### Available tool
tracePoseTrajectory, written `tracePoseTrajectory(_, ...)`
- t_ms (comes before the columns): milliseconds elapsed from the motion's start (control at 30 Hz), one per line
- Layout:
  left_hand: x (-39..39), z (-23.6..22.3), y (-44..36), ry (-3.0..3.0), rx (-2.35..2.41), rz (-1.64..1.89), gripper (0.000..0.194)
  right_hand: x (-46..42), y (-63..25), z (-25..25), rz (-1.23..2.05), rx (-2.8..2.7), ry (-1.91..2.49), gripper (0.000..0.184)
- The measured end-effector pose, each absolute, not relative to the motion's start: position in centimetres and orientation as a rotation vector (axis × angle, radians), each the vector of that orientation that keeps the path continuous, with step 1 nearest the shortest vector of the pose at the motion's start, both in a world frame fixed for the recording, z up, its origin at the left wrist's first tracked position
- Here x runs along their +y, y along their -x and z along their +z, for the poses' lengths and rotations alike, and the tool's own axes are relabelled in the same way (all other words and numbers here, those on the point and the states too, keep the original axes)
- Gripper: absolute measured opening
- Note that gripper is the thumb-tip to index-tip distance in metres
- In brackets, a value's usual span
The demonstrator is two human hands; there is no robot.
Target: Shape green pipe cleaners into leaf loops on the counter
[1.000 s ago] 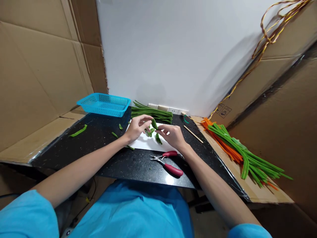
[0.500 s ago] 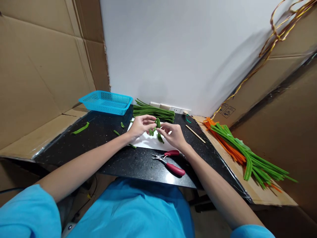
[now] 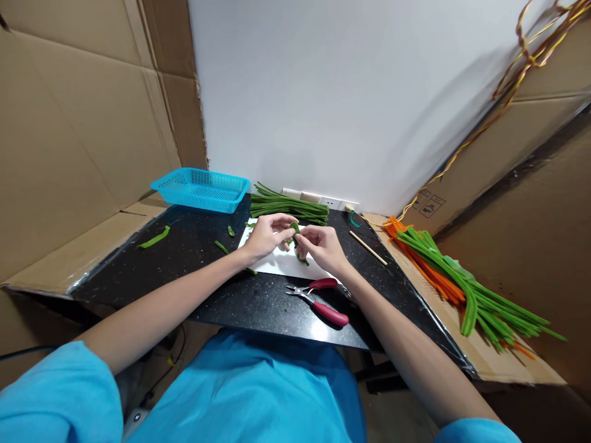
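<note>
We hold a short, folded green strip (image 3: pixel 295 228) up between both hands, above the white sheet (image 3: pixel 272 267) on the black speckled tabletop (image 3: pixel 249 307). Our left hand (image 3: pixel 268 237) comes in from the left, its thumb and forefinger pinched on the strip's left side, the forefinger arching over toward the far end. Our right hand (image 3: pixel 325 248) meets it from the right, thumb and forefinger closed on the strip's right side, so the piece stands in the narrow gap between the two sets of fingertips; we cannot tell how the fingers behind it are placed. Just below the right fingers, another green piece (image 3: pixel 303 261) lies on the sheet. On the near side of the sheet we see red-handled nippers (image 3: pixel 330 314), handles spread and tips toward the left. A pale wooden stick (image 3: pixel 368 248) lies right of the sheet, and farther right are green strips (image 3: pixel 471 289) over orange strips (image 3: pixel 429 271). On the far side lies a bundle of dark green stems (image 3: pixel 290 207), with a blue perforated basket (image 3: pixel 201 202) to its left.
</note>
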State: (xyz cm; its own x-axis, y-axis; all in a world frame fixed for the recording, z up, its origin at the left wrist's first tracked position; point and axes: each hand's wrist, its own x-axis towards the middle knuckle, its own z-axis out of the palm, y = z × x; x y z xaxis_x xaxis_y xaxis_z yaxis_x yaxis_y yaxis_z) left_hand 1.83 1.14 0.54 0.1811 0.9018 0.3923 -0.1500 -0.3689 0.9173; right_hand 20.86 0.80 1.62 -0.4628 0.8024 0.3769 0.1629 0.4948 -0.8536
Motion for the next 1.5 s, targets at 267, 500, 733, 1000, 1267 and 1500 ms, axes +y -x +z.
tracePoseTrajectory(267,1.22,0.66,-2.04,-1.418,0.771,1.337,0.027,1.21,-20.97,0.99,0.969,-1.874,0.804,0.042)
tracePoseTrajectory(500,1.39,0.65,-1.94,-1.394,0.763,1.267,0.025,0.92,-20.82,1.26,0.954,-1.877,0.846,0.037)
tracePoseTrajectory(733,1.72,0.23,-1.62,-1.4,0.74,1.251,0.027,0.84,-20.9,1.78,0.806,-1.954,0.899,0.029)
tracePoseTrajectory(1000,1.89,0.2,-1.54,-1.394,0.772,1.286,0.017,1.07,-20.88,1.38,0.749,-1.993,0.888,0.023)
tracePoseTrajectory(1267,1.87,-0.03,-1.64,-1.364,0.745,1.259,0.018,1.05,-20.98,1.45,0.68,-2.038,0.863,0.019)
tracePoseTrajectory(1500,1.75,0.02,-1.72,-1.397,0.768,1.29,0.013,0.9,-20.87,1.28,0.607,-2.104,0.823,0.021)
